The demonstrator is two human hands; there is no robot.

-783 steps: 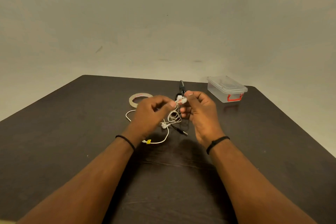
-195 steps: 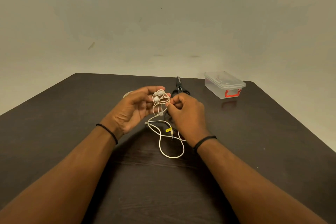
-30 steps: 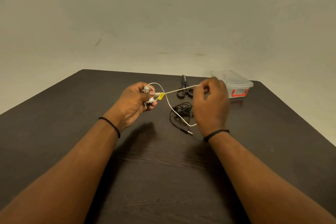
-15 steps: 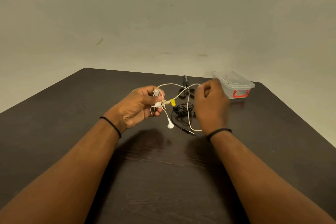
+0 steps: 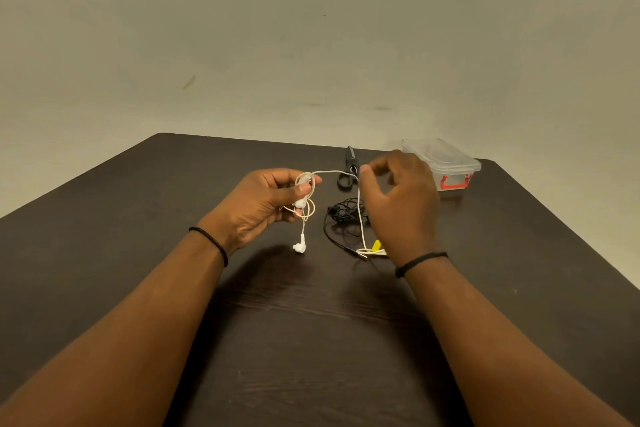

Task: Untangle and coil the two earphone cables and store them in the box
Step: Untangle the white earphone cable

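Note:
My left hand [image 5: 263, 203] grips small loops of the white earphone cable [image 5: 360, 215] above the dark table [image 5: 311, 322]. One white earbud [image 5: 299, 246] dangles below that hand. My right hand [image 5: 398, 204] pinches the same cable higher up, and the cable runs down from it to a yellow tag [image 5: 376, 245] near the plug on the table. The black earphone cable [image 5: 341, 218] lies in a loose heap on the table between my hands. The clear plastic box [image 5: 441, 163], lid on with a red clasp, stands at the back right.
Black scissors [image 5: 348, 170] lie on the table behind the black cable, left of the box. The table's far edge meets a plain pale wall.
The yellow tag has dropped from near my left hand down to the table by my right wrist. The cable now hangs down from my right hand's pinch. The earbud still dangles.

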